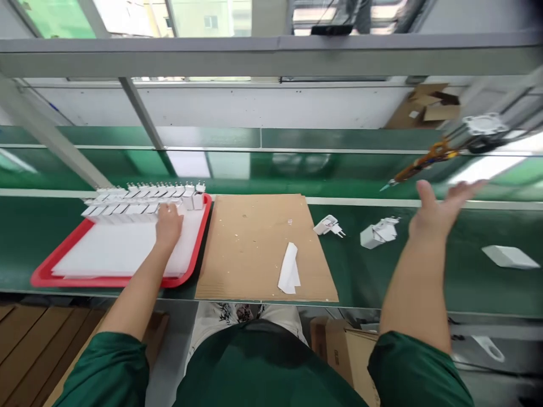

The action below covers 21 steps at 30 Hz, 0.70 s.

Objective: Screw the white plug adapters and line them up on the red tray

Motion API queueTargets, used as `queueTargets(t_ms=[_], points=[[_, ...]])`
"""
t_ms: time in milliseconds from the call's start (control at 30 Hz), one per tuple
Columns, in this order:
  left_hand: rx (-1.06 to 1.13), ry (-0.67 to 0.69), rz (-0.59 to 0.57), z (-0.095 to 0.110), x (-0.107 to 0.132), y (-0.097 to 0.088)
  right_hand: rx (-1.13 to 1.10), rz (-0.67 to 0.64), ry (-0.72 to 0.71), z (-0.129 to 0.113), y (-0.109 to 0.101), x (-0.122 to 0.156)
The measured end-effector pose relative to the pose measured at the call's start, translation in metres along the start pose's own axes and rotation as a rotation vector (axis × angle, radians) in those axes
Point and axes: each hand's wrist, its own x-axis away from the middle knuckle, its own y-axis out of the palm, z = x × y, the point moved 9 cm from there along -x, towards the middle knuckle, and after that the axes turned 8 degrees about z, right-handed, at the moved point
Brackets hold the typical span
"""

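My left hand [168, 224] rests on the red tray [106, 280], its fingers curled down among the rows of white plug adapters [144, 198] at the tray's far end; what the fingers hold, if anything, is hidden. My right hand [441, 206] is raised above the green belt with the fingers stretched out and apart, holding nothing. Just left of it on the belt lie a loose white adapter [328, 225] and a crumpled white wrapper [379, 233]. A folded white paper strip [289, 269] lies on the brown cardboard sheet [254, 249].
A green conveyor belt [424, 282] runs left to right. A white flat piece [509, 256] lies at the right. An orange-handled tool [419, 164] hangs over the far rail. Cardboard boxes [343, 350] stand under the bench. A grey frame beam [271, 53] crosses overhead.
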Motion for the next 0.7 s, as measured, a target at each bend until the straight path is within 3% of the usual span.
queueTargets(t_ms=[100,200,400,467,567,633,700], points=[[0.116,0.036,0.099,0.029,0.004,-0.011,-0.030,-0.033,-0.009,0.000,0.015,-0.017],[0.405,0.205,0.057,0.109,0.027,-0.009,-0.101,-0.073,-0.021,-0.002,0.030,-0.027],[0.847,0.380,-0.606,0.324,0.106,0.052,-0.249,-0.260,-0.119,-0.028,0.064,0.002],[0.938,0.375,-0.698,0.376,0.117,0.064,-0.275,-0.279,-0.166,-0.042,0.067,0.021],[1.033,0.369,-0.727,0.424,0.118,0.074,-0.295,-0.304,-0.216,-0.064,0.068,0.054],[1.097,0.363,-0.763,0.435,0.115,0.079,-0.320,-0.313,-0.235,-0.080,0.067,0.075],[1.158,0.359,-0.816,0.431,0.111,0.083,-0.371,-0.329,-0.250,-0.098,0.066,0.096]])
